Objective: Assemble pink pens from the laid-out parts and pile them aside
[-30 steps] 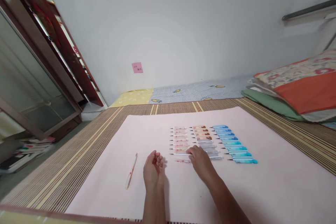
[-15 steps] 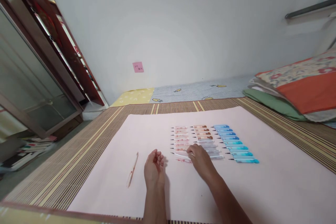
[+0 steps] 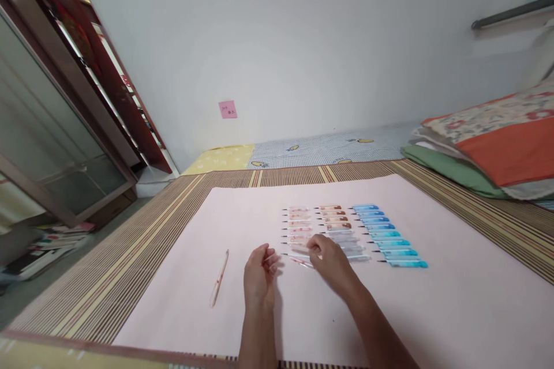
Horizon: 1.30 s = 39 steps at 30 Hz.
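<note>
Just below the frame's centre, a pale pen lies nearly crosswise between the half-curled left hand and the nearer, bent-fingered right hand, whether either grips anything being unclear.

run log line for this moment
right hand: at slim pink-patterned pens | left hand: curled, beside them | lone slim pinkish pen: left of hands

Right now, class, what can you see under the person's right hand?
Pink-patterned pens show left of the right hand, and greyish pens beyond and right of it; whatever lies directly beneath is covered.
</note>
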Each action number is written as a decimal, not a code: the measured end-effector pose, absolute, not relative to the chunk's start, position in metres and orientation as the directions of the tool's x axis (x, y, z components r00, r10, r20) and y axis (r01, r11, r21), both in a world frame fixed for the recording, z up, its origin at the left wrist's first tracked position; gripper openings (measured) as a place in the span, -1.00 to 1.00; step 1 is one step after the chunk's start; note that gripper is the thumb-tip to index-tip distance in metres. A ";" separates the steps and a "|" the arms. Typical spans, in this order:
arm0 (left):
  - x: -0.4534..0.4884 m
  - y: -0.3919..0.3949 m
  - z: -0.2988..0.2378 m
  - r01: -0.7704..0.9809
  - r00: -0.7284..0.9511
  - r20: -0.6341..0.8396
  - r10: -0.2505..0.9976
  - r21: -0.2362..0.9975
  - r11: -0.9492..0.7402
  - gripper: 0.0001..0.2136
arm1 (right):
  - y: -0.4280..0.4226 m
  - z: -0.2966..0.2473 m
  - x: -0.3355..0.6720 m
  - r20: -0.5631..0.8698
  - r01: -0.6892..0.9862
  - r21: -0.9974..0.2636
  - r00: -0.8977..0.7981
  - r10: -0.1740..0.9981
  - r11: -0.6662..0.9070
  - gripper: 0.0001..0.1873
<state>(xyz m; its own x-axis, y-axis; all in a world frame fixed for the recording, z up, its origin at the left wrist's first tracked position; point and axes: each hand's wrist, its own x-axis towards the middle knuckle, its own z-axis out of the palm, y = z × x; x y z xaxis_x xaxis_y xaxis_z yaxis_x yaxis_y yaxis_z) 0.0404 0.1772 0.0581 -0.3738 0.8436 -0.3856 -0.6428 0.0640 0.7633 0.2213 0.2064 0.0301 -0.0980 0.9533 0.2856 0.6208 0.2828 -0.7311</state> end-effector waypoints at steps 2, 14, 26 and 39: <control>0.043 0.177 0.056 -0.588 -0.316 -0.370 0.874 0.799 0.126 -0.90 | 0.205 0.039 0.221 0.295 0.465 -0.834 -0.077 0.952 0.296 -0.89; 0.048 0.173 0.056 -0.709 -0.014 -0.294 0.956 0.677 0.198 -0.77 | 0.197 0.060 0.214 0.301 0.104 -0.945 -0.087 0.950 0.309 -0.73; 0.042 0.178 0.061 -0.923 -0.082 -0.451 0.889 0.372 0.104 -0.81 | 0.212 0.018 0.221 0.182 0.845 -0.509 -0.080 0.980 0.164 -0.78; 0.046 0.176 0.063 -0.904 -0.153 -0.444 0.883 0.424 0.057 -0.80 | 0.210 0.035 0.231 0.244 0.236 -0.947 0.079 0.967 0.220 -0.97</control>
